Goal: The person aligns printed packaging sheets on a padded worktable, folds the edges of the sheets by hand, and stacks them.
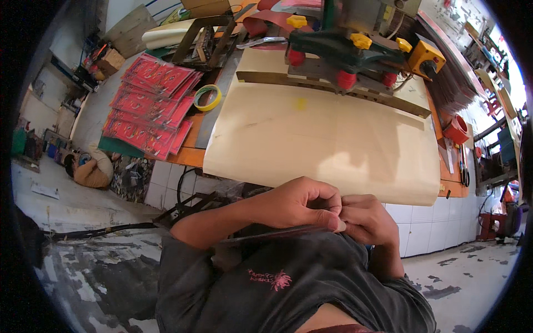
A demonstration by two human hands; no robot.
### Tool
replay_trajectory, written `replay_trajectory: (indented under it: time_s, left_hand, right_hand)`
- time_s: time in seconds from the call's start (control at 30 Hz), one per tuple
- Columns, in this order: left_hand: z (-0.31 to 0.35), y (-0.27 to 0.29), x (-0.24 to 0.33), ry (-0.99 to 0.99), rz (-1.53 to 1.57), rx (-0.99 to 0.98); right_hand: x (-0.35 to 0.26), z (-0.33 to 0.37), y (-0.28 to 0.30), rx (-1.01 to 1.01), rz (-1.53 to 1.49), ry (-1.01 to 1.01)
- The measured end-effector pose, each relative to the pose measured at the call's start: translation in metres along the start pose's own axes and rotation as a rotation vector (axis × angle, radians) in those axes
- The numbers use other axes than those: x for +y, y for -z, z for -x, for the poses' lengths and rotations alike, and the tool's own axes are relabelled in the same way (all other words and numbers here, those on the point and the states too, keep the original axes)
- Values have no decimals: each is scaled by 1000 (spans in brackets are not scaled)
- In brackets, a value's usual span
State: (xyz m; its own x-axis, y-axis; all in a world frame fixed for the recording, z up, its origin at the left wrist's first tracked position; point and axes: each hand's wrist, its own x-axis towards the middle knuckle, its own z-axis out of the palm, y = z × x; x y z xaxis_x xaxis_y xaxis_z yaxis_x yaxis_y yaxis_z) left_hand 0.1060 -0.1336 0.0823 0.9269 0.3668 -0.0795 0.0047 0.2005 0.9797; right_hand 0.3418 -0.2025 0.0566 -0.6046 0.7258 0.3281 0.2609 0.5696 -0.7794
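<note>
Close in front of my dark shirt, my two hands meet with their fingers bent together. My left hand [308,204] is closed, its thumb and finger pinching the end of a thin, dark flat sheet [277,234] seen nearly edge-on. Touching it at the fingertips, my right hand [367,219] is closed too; what its fingers pinch is hidden. Beyond both hands, a cream sheet [333,147] covers the worktable and curves down over the front edge. A green press machine [327,50] with yellow knobs stands over its far part, above a long metal bar [272,80].
Red printed packets [150,105] lie stacked at the table's left, beside a yellow tape roll [207,98]. On the right are a yellow control box [426,57], a red cup-like container [456,129] and scissors [464,166]. A person [93,168] crouches on the floor far left.
</note>
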Motion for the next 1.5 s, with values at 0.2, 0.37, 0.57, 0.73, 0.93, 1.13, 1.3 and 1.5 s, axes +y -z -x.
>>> replay_trajectory:
  time_s: [0.2,0.37,0.57,0.73,0.93,1.13,1.3,1.5]
  left_hand:
    - [-1,-2,0,-5,-39,93]
    - [-5,-3,-2,-165,-239,146]
    - [-4,-4,-4,-179,-264,57]
    - [-2,-6,-7,-207,-258,-50]
    - [4,-6,2,-193,-160,-217]
    - [7,-4,-6,-470,-102,-95]
    - [39,15,6,-417,235,71]
    - [114,91,24,-701,322,588]
  right_hand:
    - [0,5,1,35,18,-61]
    - [-2,3,2,47,-3,-51]
    - [-2,3,0,43,-2,-4]
    - [1,1,0,-13,-88,146]
    - [-4,6,13,-30,-152,158]
    - [-7,15,18,135,-341,32]
    - [-1,55,45,548,-165,-122]
    - [66,184,123,988,-252,-150]
